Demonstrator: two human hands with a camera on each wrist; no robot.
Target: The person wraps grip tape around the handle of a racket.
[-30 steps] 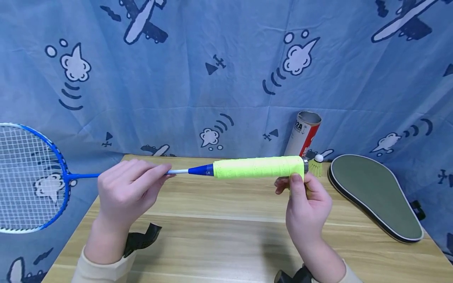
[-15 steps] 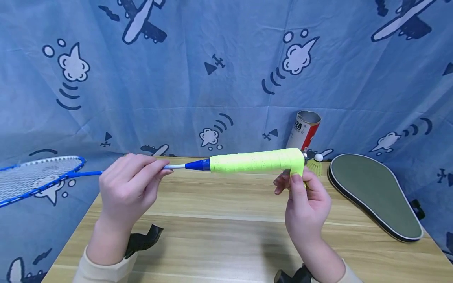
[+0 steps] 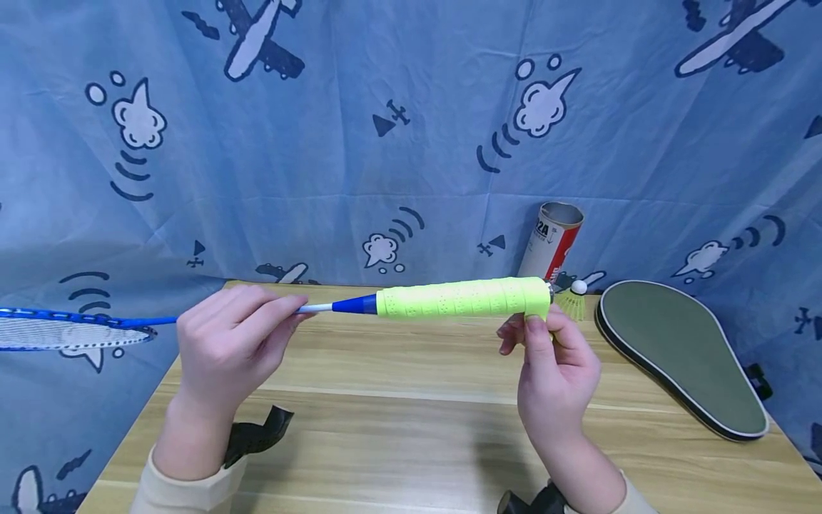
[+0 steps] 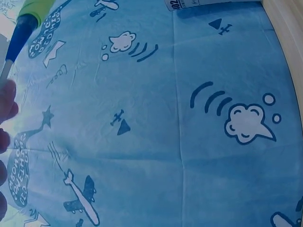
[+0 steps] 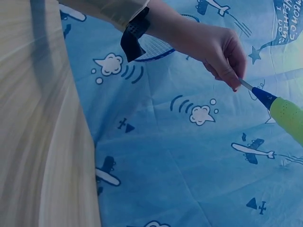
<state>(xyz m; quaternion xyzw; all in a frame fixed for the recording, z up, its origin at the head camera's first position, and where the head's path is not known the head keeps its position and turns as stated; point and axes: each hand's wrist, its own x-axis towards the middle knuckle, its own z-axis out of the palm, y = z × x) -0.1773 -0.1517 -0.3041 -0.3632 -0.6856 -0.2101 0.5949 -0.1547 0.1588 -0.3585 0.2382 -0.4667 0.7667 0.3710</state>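
Observation:
A blue and white badminton racket [image 3: 354, 305] is held level above the table, its strung head [image 3: 70, 332] at the left seen nearly edge-on. My left hand [image 3: 227, 343] pinches the thin shaft between thumb and fingers, which also shows in the right wrist view. Neon yellow grip tape [image 3: 462, 298] is wrapped round the handle up to the blue cone. Close to the butt end, my right hand [image 3: 559, 378] pinches a short hanging length of this tape under the handle. In the left wrist view only the left fingertips [image 4: 5, 101] show, below the cone.
The wooden table [image 3: 398, 442] ends at a blue patterned curtain [image 3: 437, 143]. At the back right stand a white and red shuttlecock tube [image 3: 549, 243] and a yellow shuttlecock [image 3: 576, 300]. A green, paddle-shaped case [image 3: 681, 357] lies on the right.
The racket has turned about its length, its head going from face-on to nearly edge-on. The handle rose, then dipped slightly, and moved a little left. Both hands stay in place.

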